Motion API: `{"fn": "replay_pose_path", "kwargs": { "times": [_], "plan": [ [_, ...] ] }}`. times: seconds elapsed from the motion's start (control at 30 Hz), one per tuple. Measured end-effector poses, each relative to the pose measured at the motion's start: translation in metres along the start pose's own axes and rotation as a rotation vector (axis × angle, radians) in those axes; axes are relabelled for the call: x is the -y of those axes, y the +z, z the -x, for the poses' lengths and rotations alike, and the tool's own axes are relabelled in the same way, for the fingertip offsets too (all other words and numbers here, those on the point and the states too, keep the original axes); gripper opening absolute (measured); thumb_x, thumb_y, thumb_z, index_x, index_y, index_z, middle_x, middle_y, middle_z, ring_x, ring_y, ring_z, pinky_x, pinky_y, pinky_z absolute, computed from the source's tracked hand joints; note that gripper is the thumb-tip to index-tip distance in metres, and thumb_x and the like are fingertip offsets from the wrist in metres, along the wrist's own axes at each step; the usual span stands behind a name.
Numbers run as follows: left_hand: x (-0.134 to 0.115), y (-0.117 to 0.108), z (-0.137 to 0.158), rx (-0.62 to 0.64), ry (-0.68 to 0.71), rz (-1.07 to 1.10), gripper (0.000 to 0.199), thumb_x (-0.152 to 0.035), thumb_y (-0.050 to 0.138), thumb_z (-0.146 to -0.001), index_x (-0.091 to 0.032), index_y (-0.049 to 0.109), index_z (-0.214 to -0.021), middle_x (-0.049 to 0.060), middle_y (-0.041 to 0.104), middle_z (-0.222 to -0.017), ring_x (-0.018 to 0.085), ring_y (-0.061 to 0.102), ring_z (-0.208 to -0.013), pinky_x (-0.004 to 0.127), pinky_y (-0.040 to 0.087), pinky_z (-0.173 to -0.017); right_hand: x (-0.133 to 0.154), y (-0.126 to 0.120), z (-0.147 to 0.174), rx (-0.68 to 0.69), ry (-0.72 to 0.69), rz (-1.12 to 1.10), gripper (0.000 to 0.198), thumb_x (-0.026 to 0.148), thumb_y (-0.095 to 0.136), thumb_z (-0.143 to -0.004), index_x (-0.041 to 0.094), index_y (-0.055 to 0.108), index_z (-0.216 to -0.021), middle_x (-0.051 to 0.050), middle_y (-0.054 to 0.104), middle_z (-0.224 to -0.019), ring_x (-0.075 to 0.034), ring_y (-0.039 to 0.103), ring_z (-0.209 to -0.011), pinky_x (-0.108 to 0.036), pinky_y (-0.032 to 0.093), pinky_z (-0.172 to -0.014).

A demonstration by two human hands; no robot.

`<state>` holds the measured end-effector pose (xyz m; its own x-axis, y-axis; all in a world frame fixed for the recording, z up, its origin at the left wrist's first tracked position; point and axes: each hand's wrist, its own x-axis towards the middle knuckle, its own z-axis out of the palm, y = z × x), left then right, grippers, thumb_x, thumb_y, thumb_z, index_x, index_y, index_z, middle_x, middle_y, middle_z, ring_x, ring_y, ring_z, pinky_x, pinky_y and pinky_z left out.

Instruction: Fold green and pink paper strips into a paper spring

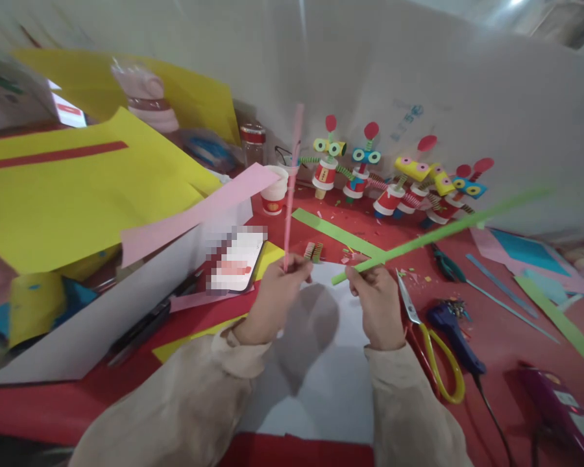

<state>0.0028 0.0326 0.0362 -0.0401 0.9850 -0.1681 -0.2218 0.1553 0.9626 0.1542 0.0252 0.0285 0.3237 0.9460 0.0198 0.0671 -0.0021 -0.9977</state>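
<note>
Pinched in my left hand (277,295) is a narrow pink paper strip (291,194) that stands nearly upright. My right hand (377,301) grips a narrow green paper strip (433,235) near its lower end, and the strip slants up to the right, its far end blurred. Both hands are above a white paper sheet (321,363) and apart from each other. Just beyond my left hand lie small folded paper springs (313,251). Yellow-handled scissors (433,357) and a blue glue gun (455,337) rest to the right of my right hand.
Several paper-cup figures (326,172) line the back wall. A white cup (274,191) stands left of them, near a phone (238,259). Yellow paper (78,194) covers the left side. Pliers (448,264) and a purple device (559,402) lie at the right on the red table (496,331).
</note>
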Motion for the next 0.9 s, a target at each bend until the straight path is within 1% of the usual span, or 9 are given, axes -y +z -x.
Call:
{"fn": "replay_pose_path", "kwargs": {
  "times": [0.13,0.27,0.37,0.47,0.57,0.63,0.77,0.83,0.9],
  "plan": [
    [-0.001,-0.006,-0.007,-0.016,-0.003,0.223,0.025,-0.036,0.066,-0.069,-0.017,0.052,-0.06,-0.004,0.046,-0.053,0.005,0.028,-0.04,0.023,0.016,-0.04,-0.011,0.0,-0.004,0.14,0.166,0.041,0.054,0.031,0.072,-0.06,0.016,0.051,-0.107,0.007,0.056,-0.05,-0.011,0.049,-0.043,-0.022,0.036,-0.043],
    [-0.001,-0.007,-0.007,0.087,0.116,0.277,0.035,-0.048,0.053,-0.078,-0.016,0.06,-0.067,0.004,0.056,-0.062,0.011,0.048,-0.053,0.024,0.031,-0.044,-0.019,0.001,-0.004,0.12,0.189,0.208,0.066,0.033,0.067,-0.067,0.015,0.039,-0.124,0.004,0.06,-0.051,-0.016,0.055,-0.043,-0.025,0.04,-0.043],
    [-0.004,-0.006,-0.003,0.066,0.229,0.142,0.041,-0.052,0.047,-0.081,-0.016,0.062,-0.068,0.007,0.061,-0.066,0.012,0.05,-0.055,0.025,0.034,-0.048,-0.014,-0.006,0.003,0.036,-0.009,0.443,0.048,0.034,0.053,-0.078,0.016,0.046,-0.121,0.001,0.062,-0.057,-0.017,0.058,-0.05,-0.029,0.044,-0.053],
    [-0.007,-0.007,-0.001,0.055,0.244,0.023,0.038,-0.052,0.052,-0.078,-0.016,0.061,-0.067,0.004,0.059,-0.06,0.009,0.041,-0.044,0.025,0.03,-0.043,-0.001,-0.021,0.024,-0.079,-0.259,0.656,0.031,0.031,0.045,-0.083,0.018,0.059,-0.108,-0.004,0.065,-0.071,-0.02,0.061,-0.068,-0.034,0.045,-0.068],
    [-0.006,-0.009,-0.004,0.085,0.215,0.017,0.032,-0.046,0.06,-0.075,-0.017,0.059,-0.062,0.001,0.055,-0.057,0.008,0.04,-0.045,0.024,0.031,-0.045,0.009,-0.047,0.048,-0.13,-0.489,0.88,0.026,0.029,0.048,-0.081,0.022,0.064,-0.1,-0.009,0.065,-0.096,-0.025,0.056,-0.096,-0.042,0.039,-0.088],
    [-0.003,-0.01,-0.008,0.15,0.17,0.063,0.024,-0.038,0.065,-0.073,-0.017,0.059,-0.063,0.0,0.054,-0.06,0.008,0.046,-0.051,0.023,0.036,-0.051,0.01,-0.075,0.056,-0.214,-0.54,1.038,0.027,0.031,0.049,-0.08,0.022,0.064,-0.101,-0.012,0.061,-0.109,-0.029,0.051,-0.106,-0.045,0.033,-0.095],
    [0.002,-0.009,-0.012,0.272,0.063,0.2,0.011,-0.024,0.07,-0.066,-0.015,0.063,-0.067,0.001,0.06,-0.071,0.01,0.055,-0.065,0.025,0.043,-0.064,-0.002,-0.142,0.049,-0.325,-0.279,1.337,0.036,0.031,0.046,-0.078,0.016,0.062,-0.107,-0.018,0.06,-0.105,-0.033,0.054,-0.102,-0.048,0.039,-0.086],
    [0.003,-0.008,-0.011,0.289,0.034,0.24,0.012,-0.025,0.069,-0.067,-0.014,0.065,-0.067,0.003,0.062,-0.073,0.01,0.056,-0.067,0.025,0.043,-0.066,-0.012,-0.169,0.04,-0.277,-0.084,1.457,0.041,0.032,0.045,-0.077,0.013,0.06,-0.11,-0.02,0.061,-0.1,-0.034,0.057,-0.094,-0.046,0.043,-0.076],
    [0.001,-0.008,-0.01,0.291,0.004,0.253,0.014,-0.027,0.069,-0.068,-0.013,0.067,-0.069,0.004,0.064,-0.073,0.01,0.056,-0.066,0.025,0.043,-0.066,-0.02,-0.186,0.031,-0.198,0.011,1.502,0.043,0.031,0.044,-0.076,0.011,0.058,-0.112,-0.019,0.062,-0.096,-0.032,0.06,-0.088,-0.042,0.045,-0.072]
  ]
}}
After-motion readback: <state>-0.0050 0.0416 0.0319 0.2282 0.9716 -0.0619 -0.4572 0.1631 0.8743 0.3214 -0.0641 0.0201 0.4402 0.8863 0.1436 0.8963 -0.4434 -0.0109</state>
